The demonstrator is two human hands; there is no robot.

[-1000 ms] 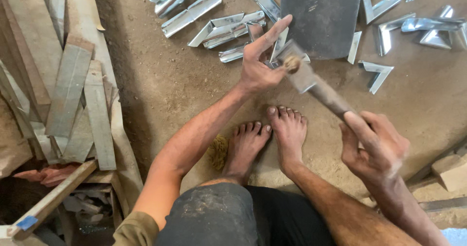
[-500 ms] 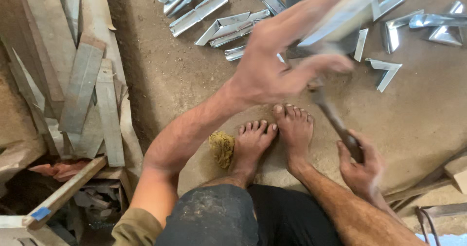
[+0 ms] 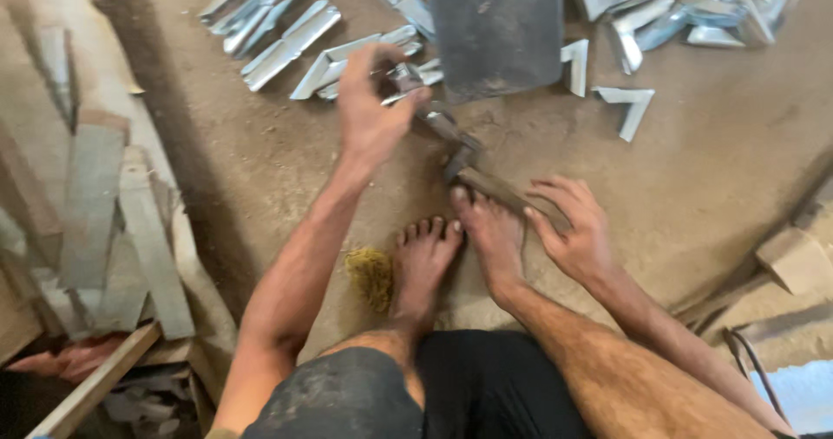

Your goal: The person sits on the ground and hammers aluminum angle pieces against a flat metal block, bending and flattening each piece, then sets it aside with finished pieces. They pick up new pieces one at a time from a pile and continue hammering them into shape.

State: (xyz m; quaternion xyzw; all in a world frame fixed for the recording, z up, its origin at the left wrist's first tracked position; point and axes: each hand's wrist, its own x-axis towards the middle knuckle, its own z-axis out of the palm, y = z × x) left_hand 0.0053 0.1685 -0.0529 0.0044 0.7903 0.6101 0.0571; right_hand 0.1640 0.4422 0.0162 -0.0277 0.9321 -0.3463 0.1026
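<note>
My left hand (image 3: 371,109) is raised over the dirt floor, its fingers closed on a small bent metal piece (image 3: 404,76), just left of a dark flat metal plate (image 3: 495,31). My right hand (image 3: 568,226) lies low over the wooden handle of a hammer (image 3: 486,183), fingers loosely spread around it. The hammer's head (image 3: 460,154) rests on the ground just beyond my right foot's toes (image 3: 490,231). My left foot (image 3: 423,261) sits beside it.
Shiny angled metal brackets (image 3: 629,105) and folded strips (image 3: 291,44) are scattered across the far floor. Wooden planks (image 3: 104,222) are stacked at the left. A wood block (image 3: 794,261) lies at the right, and a yellowish fibre tuft (image 3: 371,274) sits by my left foot.
The hammer has come down from a raised swing to rest on the floor by my toes. My left hand has moved away and left, toward the strips, closing on the metal piece.
</note>
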